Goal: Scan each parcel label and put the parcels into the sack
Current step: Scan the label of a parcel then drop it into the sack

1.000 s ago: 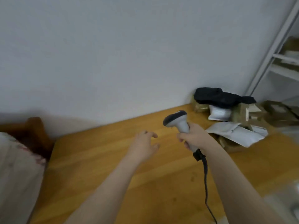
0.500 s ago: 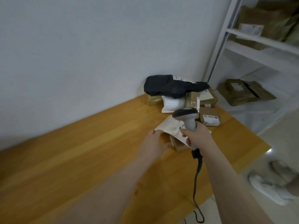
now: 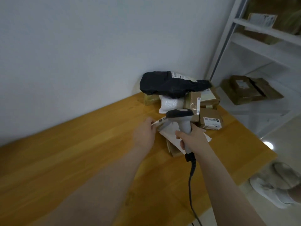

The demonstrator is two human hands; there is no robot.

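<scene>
Two hands busy. Your left hand [image 3: 145,133] pinches the near corner of the mailer [image 3: 168,130], fingers curled on its edge, tipping it up off the table [image 3: 81,160]; your right hand [image 3: 193,138] is wrapped fully round the scanner [image 3: 180,115] handle, head aimed toward 12 o'clock, passing over the mailer rather than down at it.

Mailer sits just at 2 o'clock of your left hand, partly on a flat box [image 3: 175,151]; the pile [image 3: 193,101] stands at 12 to 1 o'clock by the wall, black bag [image 3: 172,84] on top; sack not in view.

Risks, as I judge them:
- label [image 3: 160,120] on the raised corner looks near edge-on to the scanner; expect a misread unless you turn it face-up to the beam
- thin pinch on slick film; it may slip and the mailer flop back
- dragging the mailer could pull the box beneath it toward the table edge at 4 o'clock
- cable [image 3: 190,176] trails off the near edge at 6 o'clock; it may snag when you swing toward the sack
- black bag overhangs the pile; a knock from the scanner could tip it off
</scene>
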